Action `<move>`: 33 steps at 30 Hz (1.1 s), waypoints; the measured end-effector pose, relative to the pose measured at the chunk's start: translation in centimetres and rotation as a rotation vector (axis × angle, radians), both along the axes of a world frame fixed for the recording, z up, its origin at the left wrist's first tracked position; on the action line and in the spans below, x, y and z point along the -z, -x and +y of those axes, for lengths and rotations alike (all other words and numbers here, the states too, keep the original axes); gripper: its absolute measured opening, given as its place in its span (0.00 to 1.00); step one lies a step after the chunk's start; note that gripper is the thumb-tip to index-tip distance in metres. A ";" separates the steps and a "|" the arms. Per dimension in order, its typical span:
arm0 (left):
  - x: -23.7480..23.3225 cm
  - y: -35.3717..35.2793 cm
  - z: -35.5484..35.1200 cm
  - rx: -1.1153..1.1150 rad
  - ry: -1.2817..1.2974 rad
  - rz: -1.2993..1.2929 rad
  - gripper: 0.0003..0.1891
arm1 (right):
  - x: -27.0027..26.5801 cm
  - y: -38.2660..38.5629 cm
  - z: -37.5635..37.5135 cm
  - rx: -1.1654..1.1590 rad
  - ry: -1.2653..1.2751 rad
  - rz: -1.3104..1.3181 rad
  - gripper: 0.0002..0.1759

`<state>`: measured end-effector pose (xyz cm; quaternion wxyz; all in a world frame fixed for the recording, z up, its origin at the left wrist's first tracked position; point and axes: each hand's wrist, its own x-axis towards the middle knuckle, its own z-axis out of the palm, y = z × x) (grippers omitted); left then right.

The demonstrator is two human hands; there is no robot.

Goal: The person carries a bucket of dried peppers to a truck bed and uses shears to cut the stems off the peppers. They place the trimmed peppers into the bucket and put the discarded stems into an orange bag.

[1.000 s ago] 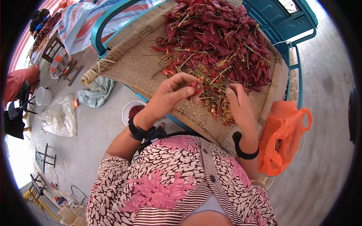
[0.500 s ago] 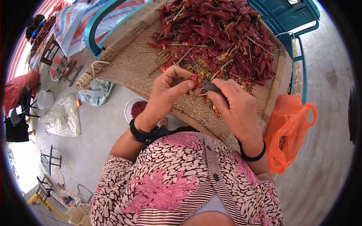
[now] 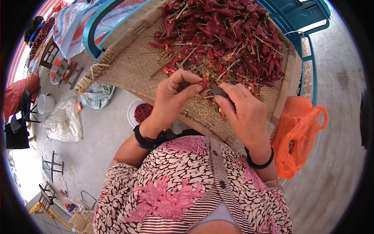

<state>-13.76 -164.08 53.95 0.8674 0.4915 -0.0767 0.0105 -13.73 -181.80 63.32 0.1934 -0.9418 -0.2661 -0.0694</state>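
Observation:
My left hand [image 3: 177, 91] pinches a red dried chili pepper [image 3: 204, 83] between thumb and fingertips. Facing it, my right hand [image 3: 243, 107] is closed around a small dark grey tool [image 3: 219, 91], perhaps a knife or snips; its tip is at the chili and its exact kind is not clear. Both hands are over the near part of a woven tray [image 3: 128, 74]. Just beyond them rises a heap of dried red chilies [image 3: 226, 31], mixed with stems. Yellow seeds [image 3: 198, 107] and red scraps lie scattered below and around my fingers.
An orange plastic bag [image 3: 298, 136] hangs at the tray's right, beside a teal metal frame [image 3: 307, 58]. On the floor at left stand a white bowl of chilies [image 3: 132, 113], a clear plastic bag [image 3: 66, 121] and a white bucket [image 3: 46, 103].
Both hands stay almost in place, still gripping the chili and the dark tool. The view has shifted slightly, and the tool's tip sits a little differently against the chili.

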 end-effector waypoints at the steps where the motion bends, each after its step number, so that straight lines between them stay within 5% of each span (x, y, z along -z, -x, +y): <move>1: 0.2 -0.1 -0.1 0.006 0.010 -0.007 0.04 | 0.2 0.0 0.1 0.002 -0.022 -0.005 0.15; 6: 0.9 -0.2 -0.3 0.017 0.013 -0.050 0.04 | 2.4 -0.5 0.0 -0.010 -0.191 0.097 0.14; 12: 0.6 0.0 0.2 0.161 0.141 -0.013 0.04 | 2.8 -0.7 -0.9 0.095 -0.979 1.203 0.15; 15: 0.8 -0.3 0.2 0.186 0.184 -0.040 0.04 | 3.3 -0.5 -1.0 0.117 -1.274 1.522 0.16; 18: 0.7 0.3 -0.7 0.211 0.193 -0.051 0.05 | 4.4 -1.2 -1.9 0.011 -1.848 1.781 0.18; 22: 1.2 0.3 -0.6 0.241 0.248 0.036 0.06 | 2.5 -1.0 -2.3 0.184 -1.475 1.332 0.19; 29: 0.4 0.2 -0.3 0.309 0.419 0.171 0.07 | 1.5 0.3 -1.9 -0.054 -0.491 0.273 0.17; 33: 0.1 0.2 -0.4 0.336 0.458 0.192 0.06 | 1.3 0.3 -1.7 -0.060 -0.365 0.165 0.19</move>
